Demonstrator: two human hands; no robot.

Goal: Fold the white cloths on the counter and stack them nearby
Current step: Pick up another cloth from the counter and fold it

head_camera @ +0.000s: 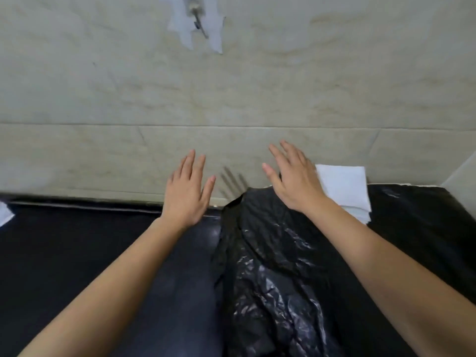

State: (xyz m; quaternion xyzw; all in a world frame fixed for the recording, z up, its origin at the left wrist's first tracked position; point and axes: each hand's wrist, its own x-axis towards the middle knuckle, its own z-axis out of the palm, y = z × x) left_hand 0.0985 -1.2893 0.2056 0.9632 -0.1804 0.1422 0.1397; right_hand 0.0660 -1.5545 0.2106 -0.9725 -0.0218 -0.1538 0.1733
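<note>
Two bare hands reach forward over a glossy black bench (77,253) set against a pale beige marbled tile wall (257,86). The left hand (186,191) is flat and open, palm down, fingers loosely spread, and has hold of nothing; its fingertips lie over the seam where the bench meets the wall. The right hand (293,176) is likewise spread wide and empty, held palm down above the far end of a crumpled black plastic bag (270,266) that runs down the middle of the bench toward the camera. Whether either palm touches a surface cannot be told. Just beyond the right wrist, a small stack of folded white cloths (345,189) sits at the back of the bench against the wall, its squared edges roughly aligned and its near left corner hidden by the hand. At the far left edge of the view, a corner of another white cloth (5,213) shows on the bench, well apart from the stack. High on the wall, a metal hook (198,21) is fixed over torn patches of whitish tape (188,34).
</note>
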